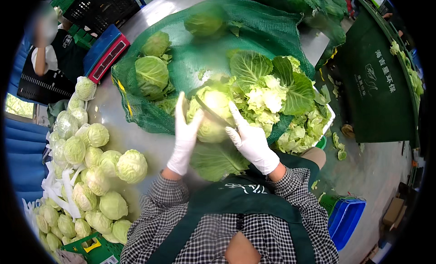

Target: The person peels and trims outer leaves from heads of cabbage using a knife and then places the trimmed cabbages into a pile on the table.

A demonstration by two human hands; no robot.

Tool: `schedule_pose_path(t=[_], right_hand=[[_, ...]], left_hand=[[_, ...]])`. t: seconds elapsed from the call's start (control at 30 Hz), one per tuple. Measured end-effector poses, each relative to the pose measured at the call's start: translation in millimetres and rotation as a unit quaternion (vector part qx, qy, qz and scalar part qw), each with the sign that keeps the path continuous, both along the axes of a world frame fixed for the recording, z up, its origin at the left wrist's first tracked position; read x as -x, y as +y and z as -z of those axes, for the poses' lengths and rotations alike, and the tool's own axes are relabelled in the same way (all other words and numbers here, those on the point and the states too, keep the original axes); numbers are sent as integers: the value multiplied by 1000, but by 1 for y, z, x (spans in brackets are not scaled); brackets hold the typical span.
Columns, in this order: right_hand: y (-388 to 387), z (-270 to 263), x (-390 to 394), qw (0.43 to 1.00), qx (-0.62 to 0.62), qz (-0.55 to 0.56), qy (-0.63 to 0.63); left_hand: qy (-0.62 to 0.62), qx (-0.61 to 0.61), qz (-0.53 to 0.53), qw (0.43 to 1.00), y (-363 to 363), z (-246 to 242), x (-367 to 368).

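Observation:
A pale green cabbage head [209, 119] lies before me at the near edge of a green mesh sack [190, 73]. My left hand [187, 127], in a white glove, touches its left side with thumb and fingers spread. On its right is my right hand [250, 141], also gloved, curled around the end of what looks like a knife [213, 110] lying across the cabbage; blur hides its detail. A large loose cabbage leaf [219, 160] is just below the head. To the right, trimmed leaves [265, 97] are heaped on the sack. More cabbages [151, 73] rest on its left part.
Many cabbages [98, 178], some in white netting, pile up at the left by a green crate [98, 247]. A red and blue scale [107, 54] and a co-worker [58, 52] are at upper left. A dark green bin [381, 80] and blue basket [345, 223] stand right.

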State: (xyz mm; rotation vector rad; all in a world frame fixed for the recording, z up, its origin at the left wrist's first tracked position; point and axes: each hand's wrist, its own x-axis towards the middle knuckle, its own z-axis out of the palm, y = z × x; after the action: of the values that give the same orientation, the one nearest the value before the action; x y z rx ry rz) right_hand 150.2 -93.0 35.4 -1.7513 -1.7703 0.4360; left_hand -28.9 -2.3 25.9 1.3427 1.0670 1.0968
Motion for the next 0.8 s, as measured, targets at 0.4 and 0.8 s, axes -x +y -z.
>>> schedule_pose_path(t=[0.4, 0.8], right_hand=[[51, 33, -69, 889, 163, 115, 412], [19, -17, -12, 998, -21, -23, 55]], left_hand=[[-16, -7, 131, 991, 16, 4, 19], [32, -33, 94, 994, 7, 9, 20]])
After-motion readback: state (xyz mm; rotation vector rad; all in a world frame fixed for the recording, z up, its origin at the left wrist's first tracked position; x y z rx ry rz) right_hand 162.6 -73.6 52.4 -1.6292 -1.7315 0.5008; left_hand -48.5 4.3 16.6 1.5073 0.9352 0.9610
